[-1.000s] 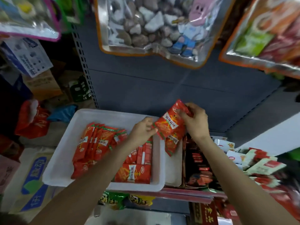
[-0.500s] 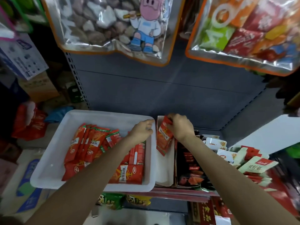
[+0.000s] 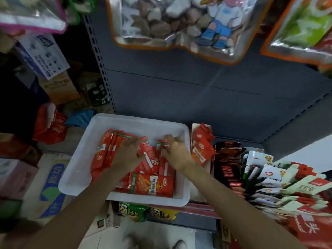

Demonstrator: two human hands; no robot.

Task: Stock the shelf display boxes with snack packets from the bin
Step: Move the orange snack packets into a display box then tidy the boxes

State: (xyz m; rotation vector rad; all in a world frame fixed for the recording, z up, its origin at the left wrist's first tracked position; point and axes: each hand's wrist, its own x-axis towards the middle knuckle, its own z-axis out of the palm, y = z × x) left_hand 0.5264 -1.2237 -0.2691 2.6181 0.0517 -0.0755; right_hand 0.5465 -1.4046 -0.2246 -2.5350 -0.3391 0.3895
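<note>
Both hands in white bin point(image 3: 79, 166) at 9 o'clock of display box point(image 3: 208, 164): left hand point(image 3: 128, 156) spread flat over red snack packets point(image 3: 152, 184), right hand point(image 3: 177, 152) pinching one; next, lift a bunch across.

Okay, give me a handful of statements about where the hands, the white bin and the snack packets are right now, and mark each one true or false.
1. Both hands are inside the white bin. True: the left hand and the right hand are both down among the red packets.
2. The display box just right of the bin holds no packets. False: red packets stand in it.
3. The bin is packed full from wall to wall. False: bare white floor shows on its left side.
4. A large clear bag of snacks hangs above the shelf. True.
5. The right hand is lifting a packet high above the bin. False: it is low in the bin, on the packets.
</note>
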